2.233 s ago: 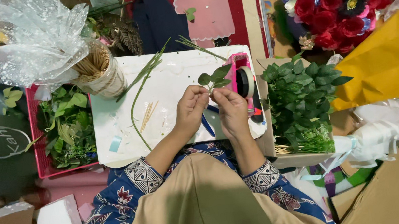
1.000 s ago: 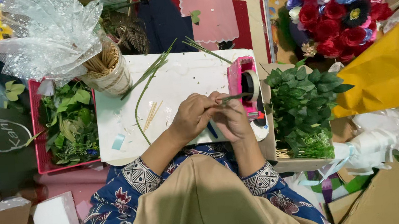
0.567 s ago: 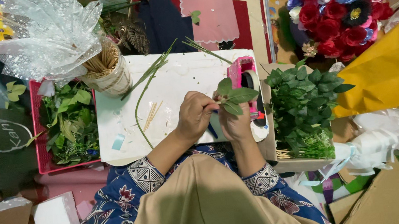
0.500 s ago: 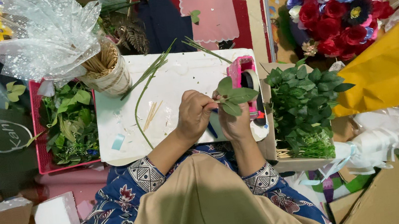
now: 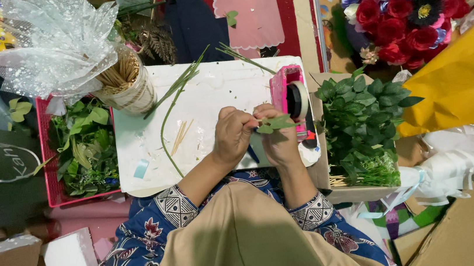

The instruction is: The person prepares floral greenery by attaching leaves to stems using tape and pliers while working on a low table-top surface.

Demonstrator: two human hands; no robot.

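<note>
Both my hands meet over the right part of a white board [image 5: 209,92]. My left hand [image 5: 232,134] and my right hand [image 5: 277,137] together pinch a small sprig of green artificial leaves [image 5: 273,124]. The sprig lies flat between the fingertips, just left of a pink tape dispenser [image 5: 289,98] that carries a roll of tape. A long green stem [image 5: 169,115] and a few thin wooden sticks [image 5: 181,137] lie on the board to the left of my hands.
A pink tray of green leaves [image 5: 81,146] sits left of the board, a box of leafy sprigs [image 5: 362,123] right. A jar of wooden sticks [image 5: 126,83] under clear wrap stands at back left. A bouquet of red, pink and blue roses [image 5: 403,7] and yellow paper [image 5: 466,79] lie at right.
The leaf sprig has come down from upright beside the dispenser to lying flat between my fingertips. Earlier my hands worked without the leaves showing.
</note>
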